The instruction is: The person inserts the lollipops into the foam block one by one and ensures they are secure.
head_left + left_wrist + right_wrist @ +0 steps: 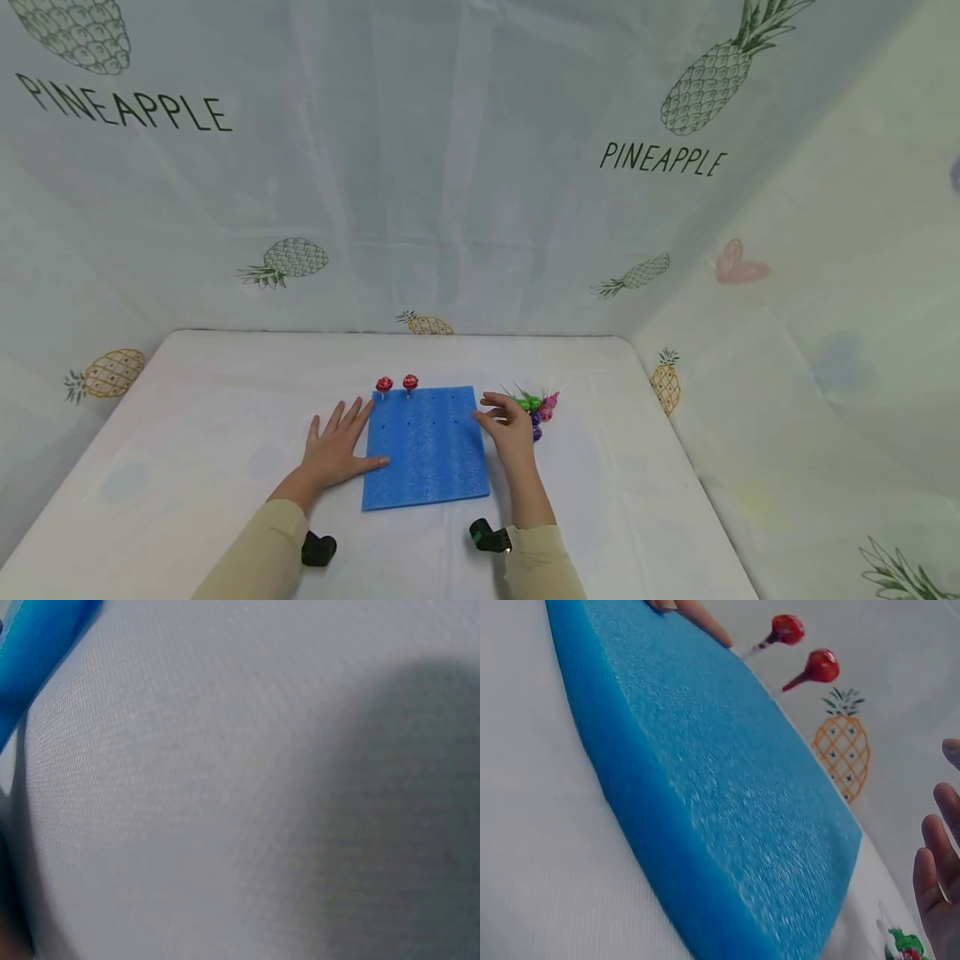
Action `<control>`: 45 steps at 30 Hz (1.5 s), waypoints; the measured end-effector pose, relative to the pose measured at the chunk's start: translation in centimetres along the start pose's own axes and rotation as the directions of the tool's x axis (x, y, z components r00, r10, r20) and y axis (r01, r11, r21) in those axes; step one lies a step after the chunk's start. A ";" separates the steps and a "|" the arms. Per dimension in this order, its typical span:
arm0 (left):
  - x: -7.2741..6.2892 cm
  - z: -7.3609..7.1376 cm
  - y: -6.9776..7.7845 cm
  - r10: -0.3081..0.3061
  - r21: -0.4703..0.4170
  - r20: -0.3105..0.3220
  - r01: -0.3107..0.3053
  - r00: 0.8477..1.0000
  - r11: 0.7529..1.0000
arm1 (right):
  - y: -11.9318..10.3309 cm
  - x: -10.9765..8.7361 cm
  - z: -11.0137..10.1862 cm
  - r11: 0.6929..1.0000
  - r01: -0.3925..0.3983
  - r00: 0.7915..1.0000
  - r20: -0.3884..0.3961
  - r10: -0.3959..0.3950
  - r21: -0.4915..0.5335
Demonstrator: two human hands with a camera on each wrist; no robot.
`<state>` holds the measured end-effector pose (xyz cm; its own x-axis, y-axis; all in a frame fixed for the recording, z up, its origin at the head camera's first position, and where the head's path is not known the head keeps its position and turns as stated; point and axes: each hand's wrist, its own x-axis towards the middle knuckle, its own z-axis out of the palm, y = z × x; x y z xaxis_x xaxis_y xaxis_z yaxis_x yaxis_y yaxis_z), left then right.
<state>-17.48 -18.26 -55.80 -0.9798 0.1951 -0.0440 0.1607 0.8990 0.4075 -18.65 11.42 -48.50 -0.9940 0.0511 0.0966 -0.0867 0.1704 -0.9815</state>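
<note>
A blue foam board (pixel 427 467) with small holes lies on the white table. Two red lollipops (pixel 384 384) (pixel 823 666) stand upright by their sticks along its far edge, toward the left. My left hand (pixel 333 454) is spread over the board's left side, thumb resting on top; the left wrist view shows mostly tabletop and a corner of the blue board (pixel 37 645). Just beyond the board's right edge hovers my right hand (pixel 512 429), fingers loosely bent and holding nothing. Right beside it lie green lollipops (pixel 528 402), purple lollipops (pixel 536 432) and pink lollipops (pixel 550 407), partly hidden by the hand.
A black wrist camera (pixel 318 550) sits at the left sleeve and another black camera (pixel 489 536) at the right one. A pineapple-printed curtain (pixel 450 183) rises behind the white table (pixel 615 500) and along its sides.
</note>
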 end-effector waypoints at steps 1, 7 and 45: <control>0.0 0.0 0.0 0.000 0.000 -0.001 0.000 1.000 1.000 | 0.1 0.0 -0.2 1.000 0.002 1.000 -0.012 -0.002 -0.001; 0.0 -0.1 0.1 0.001 -0.003 -0.001 -0.001 1.000 1.000 | 0.7 -0.3 -1.6 1.000 0.004 0.997 -0.080 -0.003 0.001; 0.3 0.6 -0.5 0.000 -0.015 -0.005 0.000 1.000 1.000 | 7.5 0.1 -7.0 0.968 -0.212 0.947 -0.274 0.170 -0.131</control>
<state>-17.81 -18.41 -56.53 -0.9804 0.1929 -0.0391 0.1589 0.8931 0.4209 -18.92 19.56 -54.75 -0.9373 0.3472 -0.0299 0.1353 0.2836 -0.9494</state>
